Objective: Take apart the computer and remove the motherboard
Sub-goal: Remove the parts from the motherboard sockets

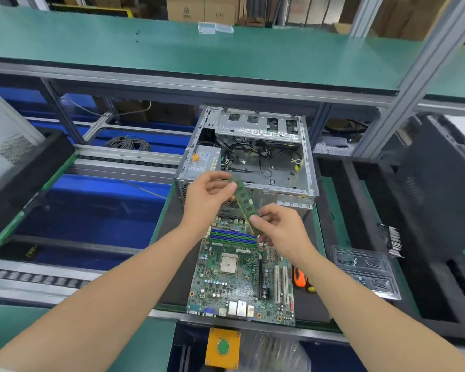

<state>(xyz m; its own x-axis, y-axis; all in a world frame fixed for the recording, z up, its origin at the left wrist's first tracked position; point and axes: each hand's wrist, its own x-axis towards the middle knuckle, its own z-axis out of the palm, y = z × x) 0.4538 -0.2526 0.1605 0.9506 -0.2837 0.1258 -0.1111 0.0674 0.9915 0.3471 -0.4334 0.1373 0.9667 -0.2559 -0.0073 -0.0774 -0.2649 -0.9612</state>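
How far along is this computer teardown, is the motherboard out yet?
Done: the motherboard lies on the mat before the open case, out of it. In hand: left hand and right hand pinch a memory stick above the board's slots. Left, if stripping further: power supply and cables sit inside the case.

Both hands (242, 210) pinching a memory stick (245, 204) above the motherboard (242, 275), open case (253, 157) behind
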